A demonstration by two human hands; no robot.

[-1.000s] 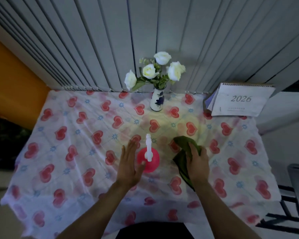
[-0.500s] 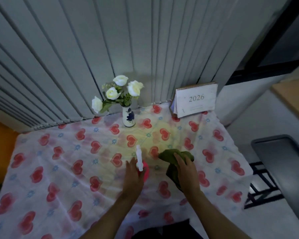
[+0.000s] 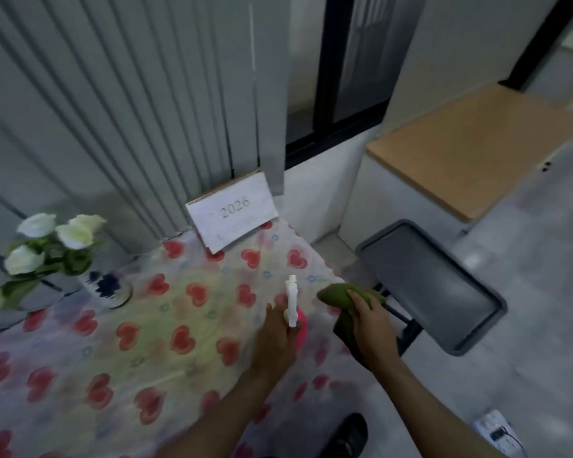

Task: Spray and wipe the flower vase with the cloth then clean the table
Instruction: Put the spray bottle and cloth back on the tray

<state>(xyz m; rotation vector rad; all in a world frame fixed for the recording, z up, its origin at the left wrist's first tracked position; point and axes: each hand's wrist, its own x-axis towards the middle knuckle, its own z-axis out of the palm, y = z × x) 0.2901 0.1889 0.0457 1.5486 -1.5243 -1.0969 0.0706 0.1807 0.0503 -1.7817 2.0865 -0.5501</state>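
Observation:
A white vase with blue flower print [image 3: 108,289] holds white roses [image 3: 52,239] at the left of the table. My left hand [image 3: 275,335] is wrapped around a pink spray bottle [image 3: 300,320] whose white nozzle [image 3: 291,299] points away from me. To its right, my right hand [image 3: 372,325] grips a green cloth [image 3: 339,297] near the table's right edge. Both hands are well to the right of the vase. The view is blurred by head motion.
A tablecloth with red hearts [image 3: 146,342] covers the table. A 2026 desk calendar [image 3: 234,214] leans against the grey blinds at the back. A dark grey chair [image 3: 427,282] stands close to the right edge, with a wooden-topped cabinet [image 3: 470,147] beyond it.
The view has swung to the right, so the vase now sits at the far left. My left hand has closed on the spray bottle; my right hand has kept hold of the cloth.

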